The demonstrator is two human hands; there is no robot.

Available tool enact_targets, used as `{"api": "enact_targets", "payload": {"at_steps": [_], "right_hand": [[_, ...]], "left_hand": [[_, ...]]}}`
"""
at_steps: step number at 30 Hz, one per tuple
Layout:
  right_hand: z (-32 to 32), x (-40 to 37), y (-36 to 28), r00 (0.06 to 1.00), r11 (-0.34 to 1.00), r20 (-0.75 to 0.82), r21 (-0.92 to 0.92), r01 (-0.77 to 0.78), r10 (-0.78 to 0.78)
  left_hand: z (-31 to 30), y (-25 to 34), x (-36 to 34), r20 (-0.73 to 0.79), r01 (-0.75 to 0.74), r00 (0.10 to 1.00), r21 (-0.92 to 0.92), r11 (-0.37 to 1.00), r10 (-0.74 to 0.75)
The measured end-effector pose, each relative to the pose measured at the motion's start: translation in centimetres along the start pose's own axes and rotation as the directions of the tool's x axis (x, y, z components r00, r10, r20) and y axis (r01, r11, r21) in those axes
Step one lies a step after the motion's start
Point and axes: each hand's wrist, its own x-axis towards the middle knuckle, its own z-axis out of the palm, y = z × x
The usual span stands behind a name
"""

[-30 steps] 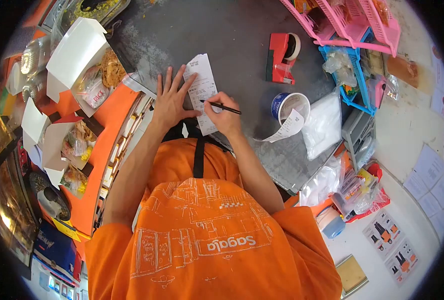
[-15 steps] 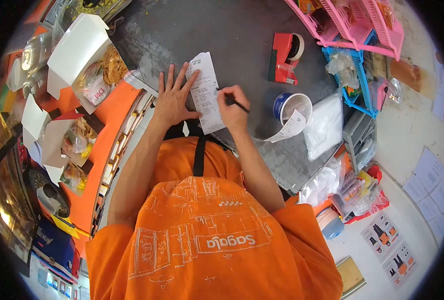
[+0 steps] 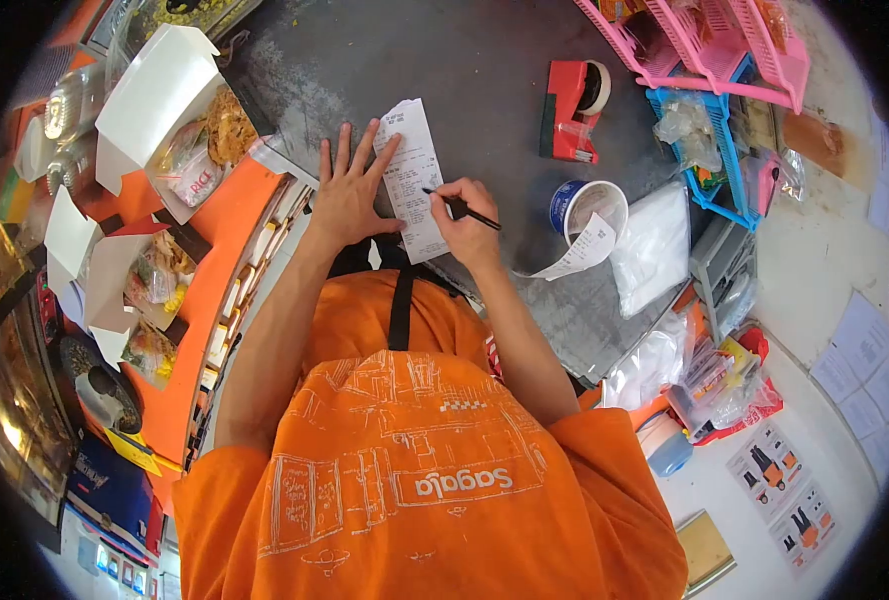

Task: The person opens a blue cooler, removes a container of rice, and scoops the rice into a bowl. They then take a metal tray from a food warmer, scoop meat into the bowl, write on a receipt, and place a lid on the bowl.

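Observation:
A long printed receipt (image 3: pixel 411 170) lies on the dark grey table. My left hand (image 3: pixel 350 205) is spread flat with its fingertips and thumb along the receipt's left edge. My right hand (image 3: pixel 468 222) grips a black pen (image 3: pixel 477 214), its tip pointing at the receipt's right half. To the right of that hand stands a blue and white paper cup (image 3: pixel 568 210) with a curling receipt strip (image 3: pixel 587 247) hanging out over its rim.
A red tape dispenser (image 3: pixel 569 120) sits farther back. Clear plastic bags (image 3: pixel 655 250) lie by the cup, near blue and pink baskets (image 3: pixel 700 150). At left, open food boxes (image 3: pixel 155 100) stand on an orange counter (image 3: pixel 205 290).
My right hand has moved slightly down the receipt, and the pen's tip now shows over the paper. My left hand stays in nearly the same place.

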Motion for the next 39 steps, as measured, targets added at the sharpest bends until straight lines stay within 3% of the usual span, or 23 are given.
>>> {"api": "enact_targets", "payload": {"at_steps": [2, 4, 5, 7, 8, 10, 14, 16, 17, 19, 21, 23, 24, 25, 27, 28, 29, 31, 32, 34, 35, 37, 39], "right_hand": [[-0.4, 0.0, 0.1, 1.0, 1.0, 0.003, 0.006, 0.023, -0.023], [-0.8, -0.5, 0.1, 0.969, 0.985, 0.187, -0.029, 0.17, -0.161], [-0.7, -0.5, 0.3, 0.969, 0.985, 0.186, -0.031, 0.169, -0.16], [-0.3, -0.3, 0.4, 0.997, 0.999, -0.083, -0.036, 0.003, -0.006], [-0.4, -0.4, 0.4, 0.997, 0.999, -0.083, -0.033, 0.0, -0.003], [-1.0, -0.4, 0.5, 0.992, 0.998, 0.124, 0.063, 0.027, -0.035], [-1.1, -0.9, 0.2, 0.984, 0.994, 0.153, -0.057, 0.098, -0.089], [-0.8, -0.9, 0.4, 0.996, 0.997, -0.051, -0.038, -0.07, 0.068], [-0.9, -1.1, 0.2, 0.996, 0.997, -0.057, -0.034, -0.071, 0.069], [-1.6, -1.8, -0.2, 0.967, 0.997, 0.252, -0.056, 0.061, -0.045], [-1.4, -1.3, 0.4, 0.979, 0.983, 0.164, -0.113, 0.142, -0.122], [-1.4, -0.3, -0.8, 0.985, 0.988, -0.133, -0.094, -0.124, 0.111], [-1.5, 0.1, -1.5, 0.97, 0.962, -0.017, 0.135, -0.237, 0.241], [-1.3, 0.8, -1.9, 0.972, 0.964, -0.012, 0.138, -0.229, 0.233], [-0.7, 1.5, -2.6, 0.905, 0.906, 0.23, -0.318, -0.278, 0.358], [-0.3, 2.2, -2.6, 0.893, 0.861, 0.265, -0.461, -0.214, 0.364], [-0.1, 2.6, -2.5, 0.897, 0.868, 0.276, -0.457, -0.193, 0.345], [0.3, 3.9, -2.5, 0.905, 0.802, 0.247, -0.579, -0.15, 0.347], [0.3, 4.7, -3.3, 0.905, 0.804, 0.264, -0.58, -0.128, 0.334], [2.3, 6.3, -6.2, 0.923, 0.875, 0.277, -0.47, -0.112, 0.267], [3.6, 7.2, -7.7, 0.931, 0.91, 0.259, -0.389, -0.143, 0.257], [9.2, 9.2, -11.3, 0.954, 0.988, 0.264, -0.085, -0.126, 0.144], [14.9, 11.4, -14.4, 0.989, 0.993, 0.121, -0.068, 0.098, -0.089]], "left_hand": [[-0.1, -0.1, 0.1, 0.0, -0.001, 1.0, 0.003, 1.0, 0.001], [-0.2, 0.0, 0.2, 0.003, 0.0, 1.0, 0.019, 1.0, 0.0], [-0.1, 0.1, 0.2, 0.004, -0.002, 1.0, 0.018, 1.0, 0.002], [-0.1, 0.0, 0.1, 0.006, -0.001, 1.0, 0.019, 1.0, 0.001], [-0.1, 0.0, 0.0, 0.009, -0.001, 1.0, 0.021, 1.0, 0.0], [-0.2, 0.1, 0.1, 0.015, 0.003, 1.0, 0.021, 1.0, -0.003], [-0.2, 0.1, 0.3, 0.014, 0.004, 1.0, 0.026, 1.0, -0.005], [-0.1, 0.1, 0.2, 0.021, 0.005, 1.0, 0.029, 1.0, -0.005], [-0.2, 0.0, 0.2, 0.022, 0.0, 1.0, 0.034, 0.999, -0.001], [-0.2, 0.1, 0.2, 0.008, -0.001, 1.0, 0.029, 1.0, 0.001], [-0.2, 0.3, 0.3, 0.009, 0.0, 1.0, 0.025, 1.0, 0.0], [-0.4, 0.3, 0.0, 0.014, 0.012, 1.0, 0.032, 0.999, -0.012], [-0.4, 0.3, 0.0, 0.023, 0.019, 1.0, 0.034, 0.999, -0.02], [-0.5, 0.5, 0.2, 0.028, 0.028, 0.999, 0.034, 0.999, -0.029], [-0.8, 0.7, 0.2, 0.017, 0.028, 0.999, 0.015, 0.999, -0.028], [-1.1, 0.7, 0.1, 0.006, 0.022, 1.0, -0.001, 1.0, -0.022], [-1.2, 0.4, 0.0, -0.009, 0.038, 0.999, 0.004, 0.999, -0.038], [-1.3, -0.7, -0.6, -0.134, -0.059, 0.991, -0.236, 0.97, 0.028], [-1.8, -1.2, -1.6, -0.249, -0.061, 0.968, -0.355, 0.933, -0.032], [-3.3, -2.1, -5.0, -0.317, 0.163, 0.853, -0.592, 0.789, -0.415], [-2.4, -3.6, -6.4, -0.438, 0.149, 0.683, -0.7, 0.699, -0.584], [-2.2, -7.5, -8.9, -0.276, 0.212, 0.412, -0.898, 0.386, -0.868], [-3.2, -10.8, -10.2, -0.172, 0.18, 0.323, -0.954, 0.239, -0.931]]}}
